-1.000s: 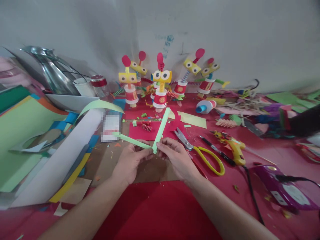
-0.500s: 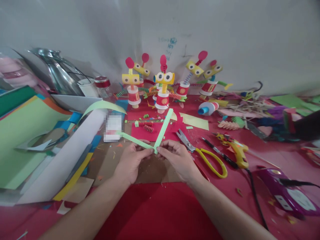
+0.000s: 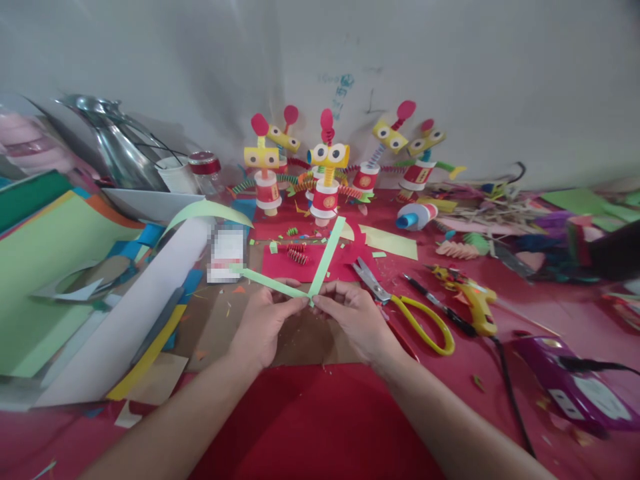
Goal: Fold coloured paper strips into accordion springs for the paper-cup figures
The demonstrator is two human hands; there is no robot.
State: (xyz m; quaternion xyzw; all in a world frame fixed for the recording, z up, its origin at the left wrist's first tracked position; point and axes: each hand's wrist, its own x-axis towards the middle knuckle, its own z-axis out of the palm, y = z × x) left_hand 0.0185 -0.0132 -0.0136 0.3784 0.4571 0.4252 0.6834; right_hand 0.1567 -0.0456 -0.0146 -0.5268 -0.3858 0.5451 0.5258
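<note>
Light green paper strips [image 3: 327, 257] meet at a corner low in the middle, forming a V. One arm of the V points up toward the back, the other out to the left. My left hand [image 3: 267, 317] pinches the corner from the left, thumb and fingers closed on it. From the right, my right hand [image 3: 353, 313] grips the same corner between thumb and fingers. Both hands are above a brown cardboard piece [image 3: 315, 340]. Beyond them, red and green coiled paper springs [image 3: 299, 257] lie on red paper [image 3: 275, 270].
Yellow-handled scissors [image 3: 423, 327], a pen-like knife [image 3: 430, 300] and a yellow glue gun [image 3: 475, 303] lie right. A purple power strip [image 3: 575, 383] is nearer. Several paper-cup robot figures [image 3: 325, 200] stand behind. Paper sheets [image 3: 45, 280] and a white roll [image 3: 130, 313] fill the left.
Almost nothing differs. Both hands keep their pinch on the strips' corner, with only a very slight shift of the fingers and strips.
</note>
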